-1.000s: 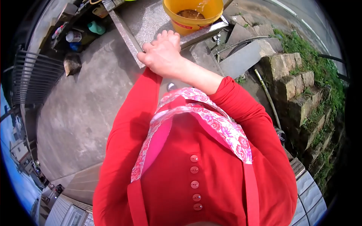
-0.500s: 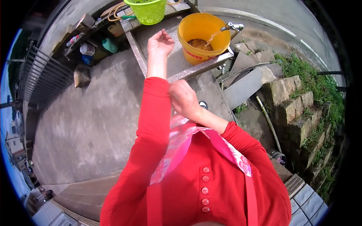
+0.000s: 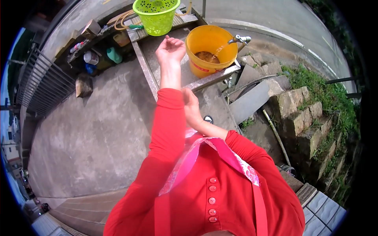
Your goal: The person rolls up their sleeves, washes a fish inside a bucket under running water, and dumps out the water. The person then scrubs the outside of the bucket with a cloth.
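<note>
My left hand (image 3: pixel 170 50) is stretched forward beside the yellow bucket (image 3: pixel 212 47), palm up. Its fingers curl loosely with nothing in them. The red left sleeve (image 3: pixel 169 118) is bunched on the forearm, leaving the wrist bare. My right hand (image 3: pixel 191 109) is at that sleeve's edge, its fingers closed on the cloth and partly hidden behind the left forearm. Water runs from a metal tap (image 3: pixel 240 39) into the bucket, where shallow brownish contents show at the bottom. A green perforated basket (image 3: pixel 158 21) stands beyond my left hand.
The bucket stands in a stone-edged sink (image 3: pixel 147 67). A shelf at the upper left holds a teal bottle (image 3: pixel 114 55) and a white container (image 3: pixel 91 58). Stone steps (image 3: pixel 292 103) and a pole (image 3: pixel 277 137) are on the right. Concrete floor (image 3: pixel 90 137) stretches left.
The left sleeve sits slightly higher, baring more of the forearm. My right hand has turned, its fingers now further behind the left arm. The view has shifted a little.
</note>
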Demonstrator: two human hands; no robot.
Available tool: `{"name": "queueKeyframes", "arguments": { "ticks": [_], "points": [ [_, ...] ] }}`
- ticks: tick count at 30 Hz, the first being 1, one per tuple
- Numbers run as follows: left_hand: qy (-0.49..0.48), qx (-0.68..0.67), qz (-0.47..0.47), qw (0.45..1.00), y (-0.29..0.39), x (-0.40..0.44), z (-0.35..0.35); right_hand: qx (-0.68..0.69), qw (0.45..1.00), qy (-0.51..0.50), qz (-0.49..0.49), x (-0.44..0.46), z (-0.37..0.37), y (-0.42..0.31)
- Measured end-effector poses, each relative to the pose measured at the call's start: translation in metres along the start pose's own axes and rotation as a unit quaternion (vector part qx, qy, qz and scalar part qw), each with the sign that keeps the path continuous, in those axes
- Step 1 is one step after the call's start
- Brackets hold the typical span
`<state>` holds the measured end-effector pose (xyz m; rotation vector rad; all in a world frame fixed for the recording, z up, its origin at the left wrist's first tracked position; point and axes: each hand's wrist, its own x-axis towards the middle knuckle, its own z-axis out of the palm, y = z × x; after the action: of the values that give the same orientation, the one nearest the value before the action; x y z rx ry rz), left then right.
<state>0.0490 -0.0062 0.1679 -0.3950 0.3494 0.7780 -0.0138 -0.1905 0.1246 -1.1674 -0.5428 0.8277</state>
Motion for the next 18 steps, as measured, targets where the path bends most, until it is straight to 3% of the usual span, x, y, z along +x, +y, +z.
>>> {"name": "queueKeyframes", "arguments": {
  "ticks": [2,3,5,6,7,9,10,11,13,16,18],
  "points": [
    [0.024,0.048,0.047,0.997,-0.007,0.0,0.005,-0.02,0.995,0.084,0.047,0.003,0.009,0.008],
    [0.038,0.072,0.07,0.994,-0.009,0.002,0.006,0.055,0.992,0.062,0.1,-0.004,0.013,-0.001],
    [0.105,0.251,0.168,0.948,-0.002,0.015,0.005,0.206,0.957,0.012,0.202,-0.019,0.026,-0.028],
    [0.138,0.337,0.216,0.906,0.005,0.024,0.001,0.097,0.948,-0.102,0.285,-0.019,0.013,-0.027],
    [0.126,0.471,0.327,0.81,0.019,0.039,-0.013,0.016,0.949,-0.142,0.282,-0.019,0.003,-0.034],
    [0.096,0.676,0.508,0.525,0.051,0.068,-0.046,-0.147,0.926,-0.225,0.265,-0.012,-0.01,-0.058],
    [0.102,0.752,0.487,0.433,0.045,0.042,-0.038,-0.201,0.933,-0.223,0.196,-0.008,-0.01,-0.073],
    [0.073,0.801,0.449,0.389,0.04,0.025,-0.038,-0.18,0.964,-0.185,0.065,-0.002,-0.008,-0.066],
    [0.064,0.875,0.386,0.285,0.032,0.02,-0.051,-0.254,0.951,-0.126,-0.126,0.018,0.007,-0.073],
    [-0.033,0.926,0.34,0.159,0.024,0.01,-0.073,-0.384,0.906,-0.139,-0.11,0.035,0.021,-0.071],
    [-0.046,0.959,0.263,0.092,0.029,0.007,-0.08,-0.401,0.89,-0.204,-0.074,0.042,0.023,-0.074]
  ]
}}
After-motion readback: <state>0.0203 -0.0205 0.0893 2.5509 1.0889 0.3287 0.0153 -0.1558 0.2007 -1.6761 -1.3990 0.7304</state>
